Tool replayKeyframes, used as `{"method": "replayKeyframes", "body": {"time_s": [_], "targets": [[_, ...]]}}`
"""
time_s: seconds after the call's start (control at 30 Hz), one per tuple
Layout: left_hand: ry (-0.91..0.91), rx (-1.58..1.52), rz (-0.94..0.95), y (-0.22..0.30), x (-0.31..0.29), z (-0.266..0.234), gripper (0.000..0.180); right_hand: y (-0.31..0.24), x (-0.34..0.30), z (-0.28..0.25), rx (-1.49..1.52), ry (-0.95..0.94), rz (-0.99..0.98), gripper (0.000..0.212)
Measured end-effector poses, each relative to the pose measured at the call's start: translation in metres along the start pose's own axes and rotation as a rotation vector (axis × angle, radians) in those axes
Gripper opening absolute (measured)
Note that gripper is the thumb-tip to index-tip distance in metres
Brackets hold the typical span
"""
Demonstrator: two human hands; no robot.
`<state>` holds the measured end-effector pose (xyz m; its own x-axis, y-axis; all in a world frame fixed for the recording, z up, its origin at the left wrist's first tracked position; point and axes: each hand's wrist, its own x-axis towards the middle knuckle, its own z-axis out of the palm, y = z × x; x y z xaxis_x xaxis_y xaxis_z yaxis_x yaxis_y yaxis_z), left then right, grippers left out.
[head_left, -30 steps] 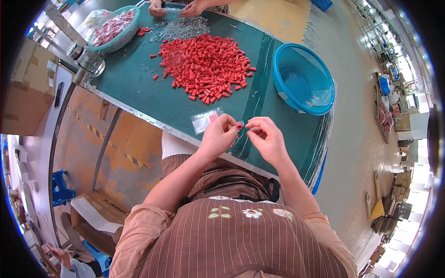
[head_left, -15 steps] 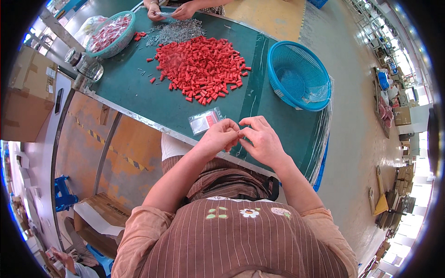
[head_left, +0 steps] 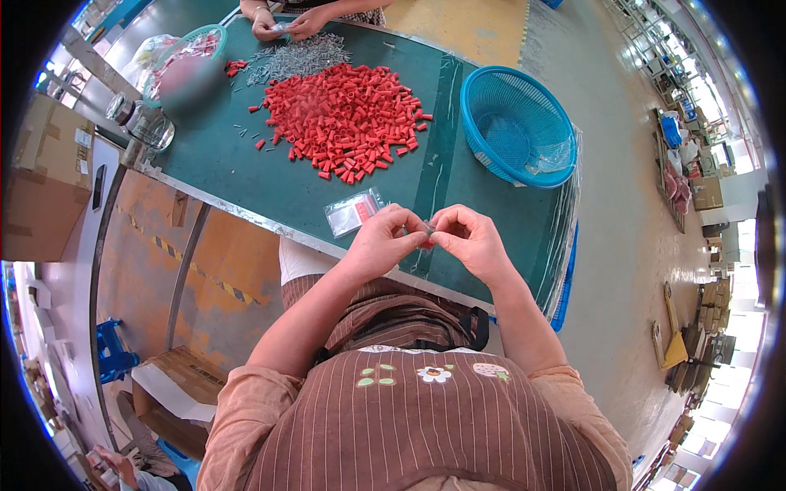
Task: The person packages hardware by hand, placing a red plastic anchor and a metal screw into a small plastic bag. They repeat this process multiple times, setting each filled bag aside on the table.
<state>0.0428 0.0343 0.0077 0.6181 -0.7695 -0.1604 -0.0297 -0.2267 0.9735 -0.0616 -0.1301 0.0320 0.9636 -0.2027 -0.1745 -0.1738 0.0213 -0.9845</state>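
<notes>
My left hand [head_left: 383, 244] and my right hand [head_left: 473, 241] meet above the table's near edge. Both are closed in a pinch on what looks like a small clear plastic bag [head_left: 428, 232], with a bit of red showing below the fingertips; most of it is hidden. Just beyond my left hand lie flat clear bags [head_left: 352, 214] with a red and white content. A large heap of red tapered plastic caps [head_left: 344, 119] covers the middle of the green table [head_left: 221, 168]. Behind it is a pile of grey screws or nails [head_left: 299, 57].
A blue plastic basket [head_left: 517, 123] holding some clear plastic stands at the right. At the far left, a pale green basket [head_left: 214, 45] is partly blurred, near a glass jar [head_left: 151, 124]. Across the table, another person's hands [head_left: 282, 24] hold a small clear bag. A cardboard box [head_left: 49, 176] stands left.
My hands have turned their fingertips together, and the small clear, red-tinged item now shows between them. The view has shifted slightly. The other person's hands stay near the grey pile.
</notes>
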Motion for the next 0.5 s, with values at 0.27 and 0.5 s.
{"method": "replayKeyframes", "body": {"time_s": [0.27,0.5], "targets": [[-0.008,0.036,0.116,0.007,0.008,0.003,0.010,-0.026,-0.004,-0.007,-0.430,-0.019,-0.231,0.012],[0.008,0.162,0.109,-0.016,-0.007,0.007,0.015,-0.003,-0.012,-0.002,-0.835,-0.136,-0.436,0.015]]}}
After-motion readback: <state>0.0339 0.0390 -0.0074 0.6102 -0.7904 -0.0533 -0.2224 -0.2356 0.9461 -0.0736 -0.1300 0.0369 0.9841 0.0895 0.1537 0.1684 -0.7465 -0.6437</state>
